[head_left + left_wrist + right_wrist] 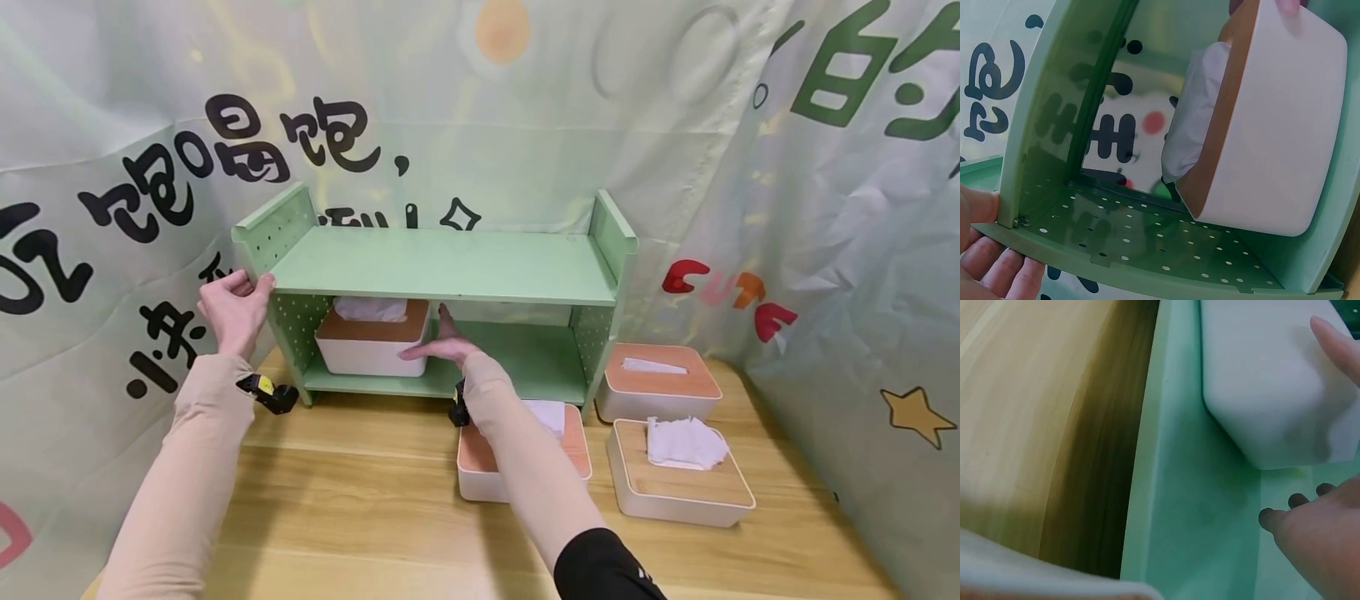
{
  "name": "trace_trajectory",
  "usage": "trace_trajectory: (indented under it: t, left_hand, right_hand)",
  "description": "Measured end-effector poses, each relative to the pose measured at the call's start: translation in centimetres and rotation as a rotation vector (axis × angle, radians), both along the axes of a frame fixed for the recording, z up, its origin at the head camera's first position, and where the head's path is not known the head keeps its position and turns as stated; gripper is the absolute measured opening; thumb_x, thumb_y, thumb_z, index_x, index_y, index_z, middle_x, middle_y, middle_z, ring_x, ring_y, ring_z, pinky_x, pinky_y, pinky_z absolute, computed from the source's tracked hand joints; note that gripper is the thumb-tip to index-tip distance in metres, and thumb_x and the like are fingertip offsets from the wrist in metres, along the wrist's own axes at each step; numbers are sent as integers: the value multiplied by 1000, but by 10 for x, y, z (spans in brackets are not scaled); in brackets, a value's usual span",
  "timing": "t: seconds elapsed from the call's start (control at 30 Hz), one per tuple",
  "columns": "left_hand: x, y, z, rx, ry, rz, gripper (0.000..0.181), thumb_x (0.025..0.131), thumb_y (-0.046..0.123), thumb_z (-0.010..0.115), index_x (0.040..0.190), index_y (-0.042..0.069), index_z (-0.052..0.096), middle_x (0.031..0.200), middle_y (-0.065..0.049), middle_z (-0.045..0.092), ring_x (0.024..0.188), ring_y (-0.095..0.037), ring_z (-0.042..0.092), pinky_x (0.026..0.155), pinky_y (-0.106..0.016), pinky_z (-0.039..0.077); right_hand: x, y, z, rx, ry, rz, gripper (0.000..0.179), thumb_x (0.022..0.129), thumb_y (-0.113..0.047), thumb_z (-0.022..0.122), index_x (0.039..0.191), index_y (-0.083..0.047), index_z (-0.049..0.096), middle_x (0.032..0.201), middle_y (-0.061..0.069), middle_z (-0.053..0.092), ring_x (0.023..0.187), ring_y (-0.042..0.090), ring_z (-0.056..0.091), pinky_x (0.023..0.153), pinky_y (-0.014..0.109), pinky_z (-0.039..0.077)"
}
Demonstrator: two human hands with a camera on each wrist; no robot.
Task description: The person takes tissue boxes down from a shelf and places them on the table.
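Observation:
A two-tier green shelf [450, 268] with perforated side panels stands against the cloth backdrop. On its lower board, at the left, is a white tissue box [371, 357] with a brown lid and a white tissue on top. My left hand [234, 315] grips the shelf's left side at the upper board, thumb on one side and fingers [1004, 269] on the other. Beside the right end of that box is my right hand [450, 340], fingers straight and spread. Its thumb [1335, 350] lies along the front of the box, seemingly touching it.
Below my right forearm sits a tissue box [482, 485] with a reddish lid, partly covered by the sleeve. Another reddish-lidded box [652, 405] stands right of the shelf, with a light-wood-lidded box [678, 504] in front. All rest on the wooden table [360, 525]. A printed cloth [847, 275] hangs around.

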State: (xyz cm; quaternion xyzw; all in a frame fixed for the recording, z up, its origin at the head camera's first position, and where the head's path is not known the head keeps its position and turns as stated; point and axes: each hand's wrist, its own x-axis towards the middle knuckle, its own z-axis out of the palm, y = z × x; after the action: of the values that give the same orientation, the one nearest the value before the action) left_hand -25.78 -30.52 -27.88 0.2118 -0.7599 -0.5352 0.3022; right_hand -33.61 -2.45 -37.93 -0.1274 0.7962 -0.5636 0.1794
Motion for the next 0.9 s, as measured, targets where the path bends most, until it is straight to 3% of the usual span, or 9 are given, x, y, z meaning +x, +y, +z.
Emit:
trace_trajectory:
  t: [0.1, 0.2, 0.37, 0.47, 0.57, 0.7, 0.9]
  left_hand:
    - [0, -1, 0, -4, 2, -3, 40, 91, 27, 72, 127, 8, 69, 61, 37, 49, 127, -4, 48, 120, -24, 29]
    - [-1, 0, 0, -8, 6, -8, 40, 91, 27, 72, 126, 7, 69, 61, 37, 49, 122, -1, 48, 120, -25, 26]
    - [-1, 1, 0, 7, 6, -3, 40, 91, 27, 72, 127, 10, 69, 64, 36, 53, 116, 1, 53, 118, -24, 33]
    - [1, -1, 1, 9, 1, 6, 40, 91, 26, 72, 128, 11, 68, 79, 28, 69, 120, 2, 50, 119, -22, 28]
    - [1, -1, 1, -1, -10, 10, 40, 91, 27, 72, 128, 13, 68, 103, 11, 76, 102, 9, 56, 115, -19, 37]
    - [0, 0, 3, -8, -28, 12, 41, 92, 27, 72, 130, 15, 66, 121, -5, 71, 71, 15, 57, 93, -16, 55]
    - [1, 1, 3, 14, -34, 2, 41, 92, 25, 72, 131, 14, 65, 128, -10, 67, 70, 15, 57, 91, -15, 56]
  right_hand:
    - [0, -3, -1, 1, -13, -2, 129, 81, -28, 85, 161, -21, -17, 172, 5, -7, 159, 26, 0, 131, 48, 14]
    - [0, -6, -2, -15, -12, 3, 130, 81, -27, 84, 160, -22, -19, 172, 4, -10, 159, 24, -2, 131, 47, 14]
    - [-4, -13, -7, -25, -2, 11, 131, 81, -26, 83, 159, -23, -23, 171, 1, -16, 159, 19, -6, 132, 43, 13]
    - [-6, -17, -9, -47, 11, 16, 133, 80, -25, 83, 158, -22, -25, 171, 2, -17, 159, 19, -7, 132, 42, 11]
    - [-7, -19, -9, -75, 37, 18, 134, 80, -23, 84, 158, -22, -25, 171, 2, -18, 159, 19, -8, 132, 42, 10]
    - [-8, -20, -7, -85, 61, 25, 133, 80, -22, 84, 158, -22, -24, 171, 2, -18, 159, 20, -7, 132, 42, 10]
    - [-1, -17, -3, -33, -12, 55, 129, 84, -27, 80, 157, -24, -25, 170, -1, -20, 158, 17, -9, 132, 43, 9]
